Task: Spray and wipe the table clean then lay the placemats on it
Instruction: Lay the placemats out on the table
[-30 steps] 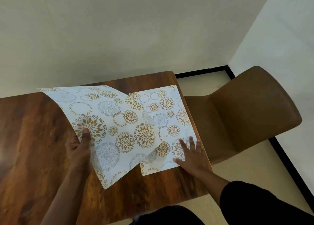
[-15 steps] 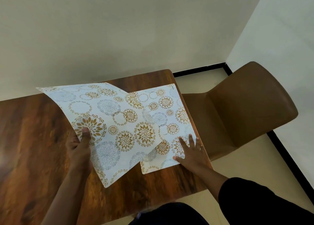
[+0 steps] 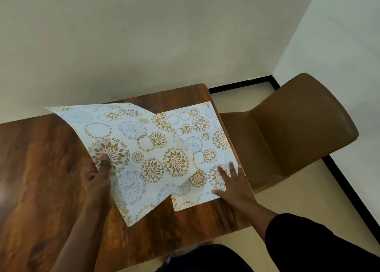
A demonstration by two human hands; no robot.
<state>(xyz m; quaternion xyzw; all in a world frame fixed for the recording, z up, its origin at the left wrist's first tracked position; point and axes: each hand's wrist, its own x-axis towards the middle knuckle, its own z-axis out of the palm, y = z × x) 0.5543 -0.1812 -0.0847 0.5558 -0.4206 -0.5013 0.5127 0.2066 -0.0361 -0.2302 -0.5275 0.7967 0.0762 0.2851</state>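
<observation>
Here, in the head view, the left hand (image 3: 96, 179) pinches the upper placemat (image 3: 127, 148) at its left edge, thumb on top, holding it raised and curved above the wooden table (image 3: 41, 169). The right hand (image 3: 234, 185) rests flat, fingers spread, on the lower placemat (image 3: 207, 140), which lies at the table's right end beside a brown chair (image 3: 298, 131). The upper placemat overlaps the lower one.
</observation>
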